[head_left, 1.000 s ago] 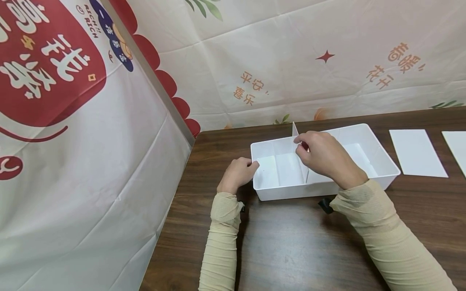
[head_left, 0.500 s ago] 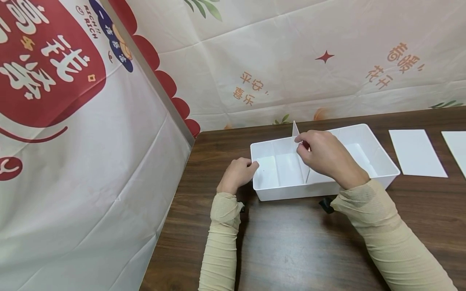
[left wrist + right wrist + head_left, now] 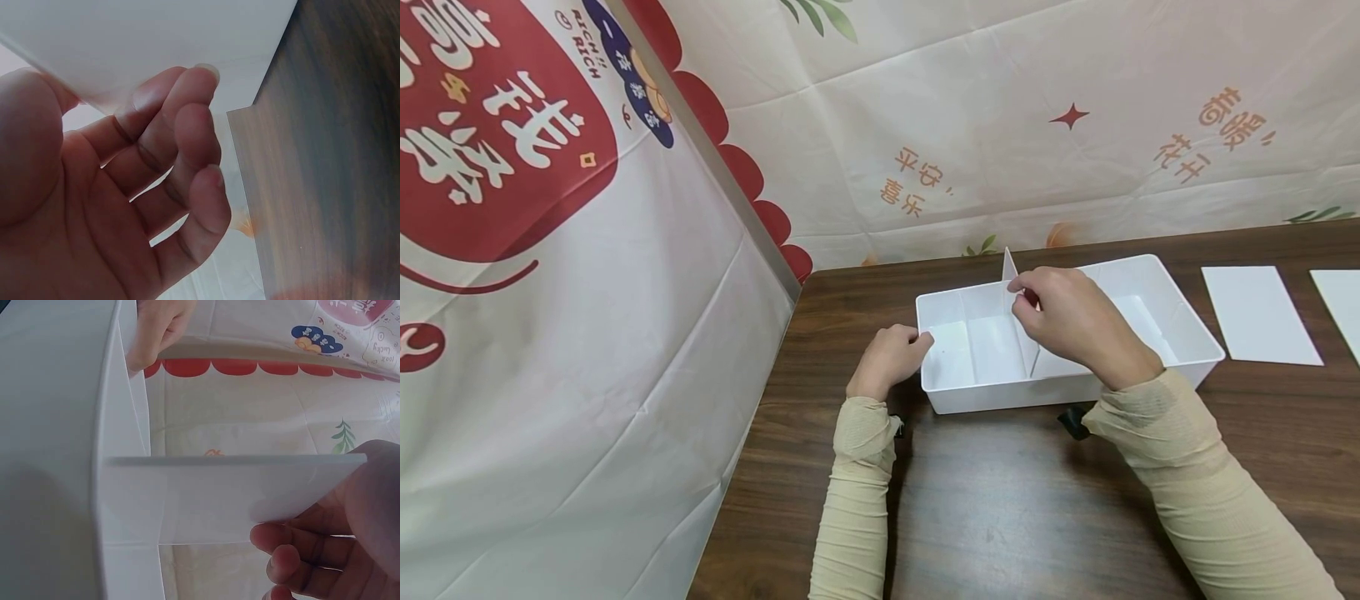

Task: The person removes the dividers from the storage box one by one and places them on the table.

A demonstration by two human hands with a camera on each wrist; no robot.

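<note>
White plastic fills the middle of the scene: a shallow white tray (image 3: 1150, 321) sits on the dark wooden table (image 3: 1000, 500), near its far-left corner. The right hand (image 3: 1071, 321) pinches the top edge of a thin white divider (image 3: 1018, 333) between thumb and curled fingers, holding it upright across the tray, its far end poking above the far rim. The left hand (image 3: 887, 358) grips the tray's left wall, thumb hooked over the rim, steadying it. This looks like the seating step; the next move seemingly calls for pressing the panel straight down until it sits level with the rim. Two flat white sheets (image 3: 1258, 315) lie on the table to the right. Against the earlier frames, almost nothing has changed: both hands hold as before, the right one barely shifted.
</note>
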